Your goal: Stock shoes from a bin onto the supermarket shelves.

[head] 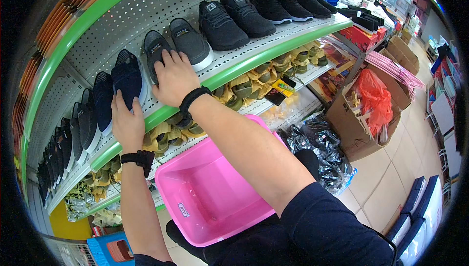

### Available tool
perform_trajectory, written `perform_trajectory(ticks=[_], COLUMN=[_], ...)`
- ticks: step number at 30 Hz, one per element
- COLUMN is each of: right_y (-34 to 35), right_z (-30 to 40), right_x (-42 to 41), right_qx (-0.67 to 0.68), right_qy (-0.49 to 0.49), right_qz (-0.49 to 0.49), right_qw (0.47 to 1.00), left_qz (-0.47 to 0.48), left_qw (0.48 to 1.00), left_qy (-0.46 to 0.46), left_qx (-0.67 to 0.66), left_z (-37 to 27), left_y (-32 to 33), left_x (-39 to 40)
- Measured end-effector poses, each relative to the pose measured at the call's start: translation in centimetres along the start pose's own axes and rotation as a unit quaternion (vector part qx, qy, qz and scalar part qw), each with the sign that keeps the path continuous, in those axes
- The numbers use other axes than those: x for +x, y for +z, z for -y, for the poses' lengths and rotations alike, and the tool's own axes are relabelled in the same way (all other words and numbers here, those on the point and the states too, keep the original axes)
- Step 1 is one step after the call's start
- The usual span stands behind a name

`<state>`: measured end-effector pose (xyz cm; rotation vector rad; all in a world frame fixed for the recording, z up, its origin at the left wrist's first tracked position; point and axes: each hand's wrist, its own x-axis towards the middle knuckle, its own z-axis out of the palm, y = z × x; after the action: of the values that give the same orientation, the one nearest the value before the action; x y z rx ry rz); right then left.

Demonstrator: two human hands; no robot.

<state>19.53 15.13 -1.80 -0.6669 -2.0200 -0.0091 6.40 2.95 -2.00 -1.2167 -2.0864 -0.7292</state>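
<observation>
My left hand (127,123) has its fingers and thumb around the toe of a navy shoe (126,73) with a mesh collar. A second navy shoe (102,99) stands just left of it. My right hand (176,79) lies over the toe of a dark grey slip-on shoe (153,46), and its palm hides much of that shoe. The matching grey slip-on (188,42) sits to the right. All stand on a white perforated metal shelf (229,55) with a green front edge (256,62). Below my arms, a pink plastic basin (212,189) is in front of my body.
Black lace-up sneakers (223,25) continue along the shelf to the right; more dark shoes (66,143) run left. Green shoes with yellowish paper (253,82) fill the lower shelf. Black plastic-wrapped goods (322,148) and a cardboard box (351,126) holding a red bag (373,97) stand right.
</observation>
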Motion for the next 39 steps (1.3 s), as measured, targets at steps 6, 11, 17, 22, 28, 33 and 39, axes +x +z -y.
perform_trajectory(ticks=[6, 11, 17, 22, 28, 33, 39], right_y=[0.02, -0.06, -0.05, 0.09, -0.04, -0.04, -0.08], right_z=[-0.06, 0.02, -0.08, -0.13, -0.06, -0.06, -0.02], right_x=[0.00, 0.06, 0.04, 0.03, 0.01, 0.03, 0.05], right_qx=[-0.003, 0.000, -0.002, -0.004, -0.001, -0.005, -0.009], right_qy=[0.001, 0.002, 0.000, 0.000, -0.001, 0.000, 0.001], right_qz=[-0.002, 0.005, 0.006, 0.001, 0.004, 0.005, 0.011], right_qw=[1.000, 1.000, 1.000, 1.000, 1.000, 1.000, 1.000], left_qz=[-0.003, -0.009, -0.005, -0.007, -0.002, 0.000, 0.002], left_qw=[1.000, 1.000, 1.000, 1.000, 1.000, 1.000, 1.000], left_qy=[0.004, 0.008, 0.008, 0.010, 0.005, 0.000, 0.001], left_qx=[-0.003, 0.000, 0.001, 0.000, 0.000, 0.002, 0.003], left_z=[-0.06, 0.03, -0.12, -0.06, -0.15, -0.15, -0.07], left_y=[0.02, 0.05, -0.01, 0.02, -0.11, -0.06, -0.06], left_x=[0.00, -0.02, 0.02, -0.01, -0.02, 0.00, -0.02])
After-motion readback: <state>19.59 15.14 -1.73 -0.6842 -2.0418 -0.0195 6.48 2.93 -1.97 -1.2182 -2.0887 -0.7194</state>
